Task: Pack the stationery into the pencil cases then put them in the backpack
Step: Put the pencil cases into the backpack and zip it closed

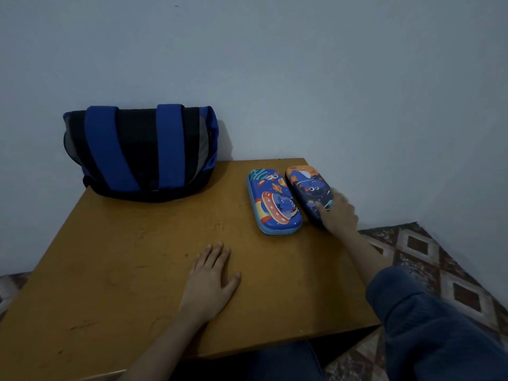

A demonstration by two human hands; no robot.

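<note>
Two closed pencil cases lie side by side at the right of the wooden table (137, 257). The blue case (273, 202) has a rocket and planet print. The dark navy case (309, 191) with an orange end lies to its right and is slightly tilted. My right hand (336, 213) grips the near right end of the dark case, thumb on its lid. My left hand (211, 279) rests flat on the table, fingers spread, nearer to me than the cases. A blue and black backpack (143, 152) stands at the back left against the wall. No loose stationery shows.
The table stands in a corner, with a pale wall (302, 78) behind and to the right. A patterned rug (439, 270) covers the floor beyond the table's right edge. My blue-clad legs (439, 339) are at the lower right.
</note>
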